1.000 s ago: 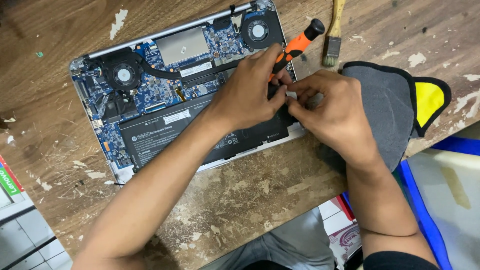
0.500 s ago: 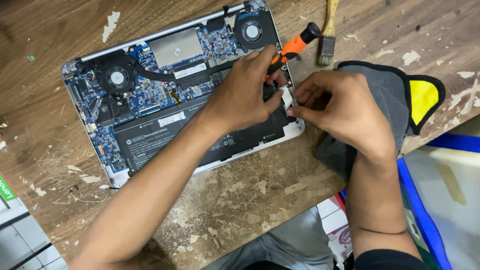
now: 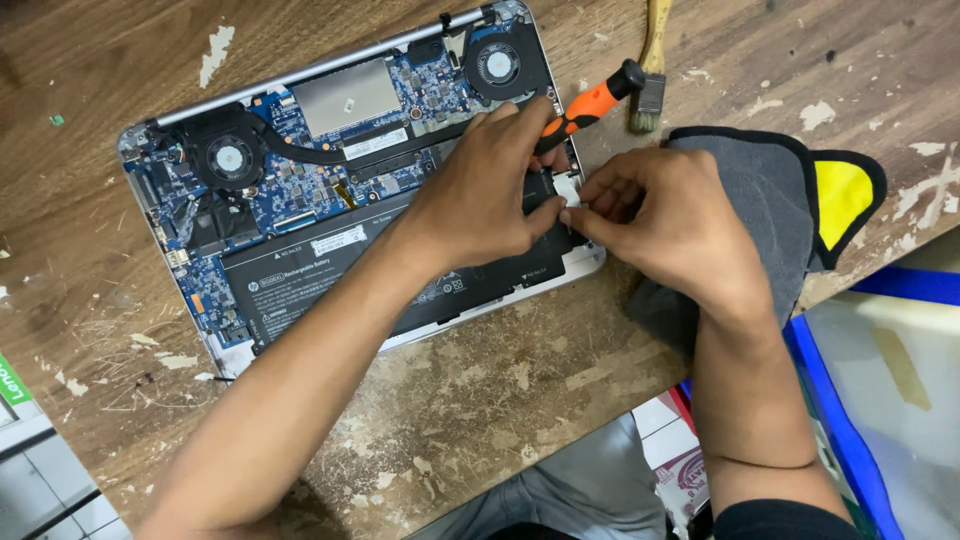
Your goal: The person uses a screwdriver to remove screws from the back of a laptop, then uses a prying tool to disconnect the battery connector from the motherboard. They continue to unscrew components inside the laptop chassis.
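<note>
The left hand (image 3: pixel 480 190) grips an orange-handled screwdriver (image 3: pixel 585 105) over the opened laptop (image 3: pixel 300 200) (its right edge crowded). The right hand (image 3: pixel 660 215) pinches a small white part (image 3: pixel 567 190) there, resting on a grey cloth (image 3: pixel 770 200). A brush (image 3: pixel 652 70) lies just beyond.

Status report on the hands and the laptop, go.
Left hand grips orange-handled screwdriver over opened laptop. Right hand pinches small white part at laptop's edge. Grey cloth under right wrist.

A worn brown wooden desk (image 3: pixel 480 420), scratched and flecked with pale chipped patches, fills the view. Below its right edge stands a blue-rimmed bin (image 3: pixel 840 420); grey tiled floor (image 3: pixel 40 480) shows beyond its lower left corner.
</note>
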